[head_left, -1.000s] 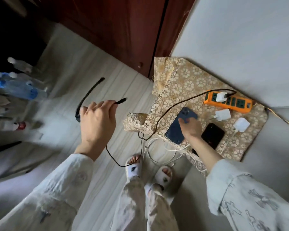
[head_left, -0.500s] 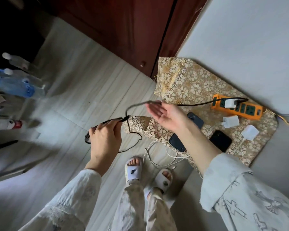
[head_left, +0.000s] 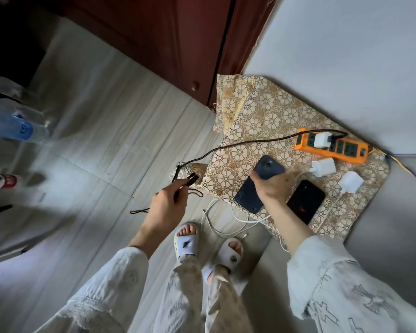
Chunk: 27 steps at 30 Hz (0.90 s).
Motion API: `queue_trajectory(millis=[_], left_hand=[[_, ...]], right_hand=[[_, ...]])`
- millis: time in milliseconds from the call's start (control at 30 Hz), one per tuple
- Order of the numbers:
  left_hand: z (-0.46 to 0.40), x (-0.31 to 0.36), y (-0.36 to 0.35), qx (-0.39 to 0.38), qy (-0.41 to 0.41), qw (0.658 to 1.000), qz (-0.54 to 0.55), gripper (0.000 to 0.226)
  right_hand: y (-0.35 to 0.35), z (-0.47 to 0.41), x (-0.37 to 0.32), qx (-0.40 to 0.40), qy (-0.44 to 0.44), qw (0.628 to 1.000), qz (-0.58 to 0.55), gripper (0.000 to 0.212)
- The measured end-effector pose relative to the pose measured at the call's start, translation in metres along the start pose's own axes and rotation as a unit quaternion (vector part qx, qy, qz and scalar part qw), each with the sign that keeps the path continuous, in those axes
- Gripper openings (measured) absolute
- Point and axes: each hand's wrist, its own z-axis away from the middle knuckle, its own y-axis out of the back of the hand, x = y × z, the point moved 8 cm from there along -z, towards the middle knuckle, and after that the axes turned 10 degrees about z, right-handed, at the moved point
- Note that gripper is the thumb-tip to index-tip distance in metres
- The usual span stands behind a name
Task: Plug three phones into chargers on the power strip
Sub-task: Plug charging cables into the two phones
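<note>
Right hand (head_left: 271, 186), raised and open half a second before, had dropped to grip the dark blue phone (head_left: 258, 186); left hand (head_left: 168, 205) still pinched the black braided cable (head_left: 250, 144).

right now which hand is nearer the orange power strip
Right. The right hand grips the blue phone on the table, just short of the orange power strip; the left hand holds the black cable out over the floor.
</note>
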Motion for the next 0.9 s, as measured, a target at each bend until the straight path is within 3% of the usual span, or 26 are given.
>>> queue_trajectory(millis=[100,233,367,433,500,567,667,733,900], left_hand=[[0.000,-0.008,-0.011,-0.036,0.020,0.999,0.013,0.023],[0.005,-0.007,-0.018,-0.034,0.002,0.999,0.013,0.022],[0.007,-0.007,-0.023,-0.034,-0.005,0.999,0.017,0.019],[0.010,-0.007,-0.029,-0.055,0.003,0.998,0.027,0.018],[0.012,-0.004,-0.034,-0.068,0.004,0.997,0.036,0.017],[0.014,0.001,-0.036,-0.067,0.001,0.997,0.045,0.020],[0.018,0.011,-0.041,-0.068,-0.016,0.996,0.059,0.024],[0.021,0.017,-0.042,-0.066,-0.024,0.995,0.076,0.023],[0.024,0.029,-0.041,-0.054,-0.050,0.994,0.080,0.020]], right_hand=[[-0.024,0.000,0.002,-0.046,-0.018,0.996,0.071,0.115],[-0.030,0.001,0.010,-0.053,-0.091,0.994,0.020,0.118],[-0.033,-0.001,0.010,-0.067,-0.102,0.993,0.002,0.111],[-0.038,-0.001,0.010,-0.097,-0.093,0.989,-0.065,0.098],[-0.040,0.008,0.009,-0.151,-0.105,0.962,-0.202,0.075],[-0.043,0.026,0.004,-0.247,-0.144,0.896,-0.340,0.053],[-0.044,0.046,-0.007,-0.344,-0.175,0.800,-0.460,0.048],[-0.045,0.053,-0.012,-0.361,-0.170,0.782,-0.479,0.049],[-0.042,0.056,-0.009,-0.354,-0.167,0.778,-0.492,0.043]])
